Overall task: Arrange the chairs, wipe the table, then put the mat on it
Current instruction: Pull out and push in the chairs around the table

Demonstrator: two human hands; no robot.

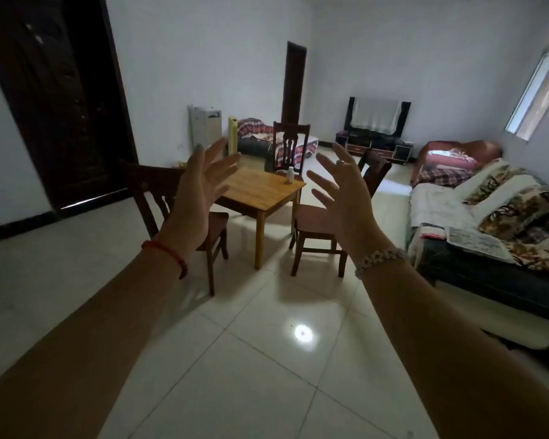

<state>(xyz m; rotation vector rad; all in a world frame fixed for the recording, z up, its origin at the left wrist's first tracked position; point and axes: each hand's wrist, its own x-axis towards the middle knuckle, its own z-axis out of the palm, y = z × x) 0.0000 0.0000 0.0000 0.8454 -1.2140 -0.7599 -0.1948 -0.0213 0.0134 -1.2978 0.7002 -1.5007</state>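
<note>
A small light wooden table (pixel 260 191) stands in the middle of the room with a small white bottle (pixel 289 174) on its far corner. Three dark wooden chairs surround it: one at the left (pixel 152 191), one at the far side (pixel 290 144), one at the right (pixel 317 223) turned away from the table. My left hand (pixel 197 191) and my right hand (pixel 343 191) are raised in front of me, fingers spread, holding nothing, well short of the furniture. No mat or cloth can be made out.
A sofa (pixel 495 217) covered in patterned blankets lines the right wall. A TV stand (pixel 374 144) sits at the far wall, a white appliance (pixel 205 126) behind the table, and a dark door (pixel 54 99) on the left. The tiled floor (pixel 267 359) in front of me is shiny.
</note>
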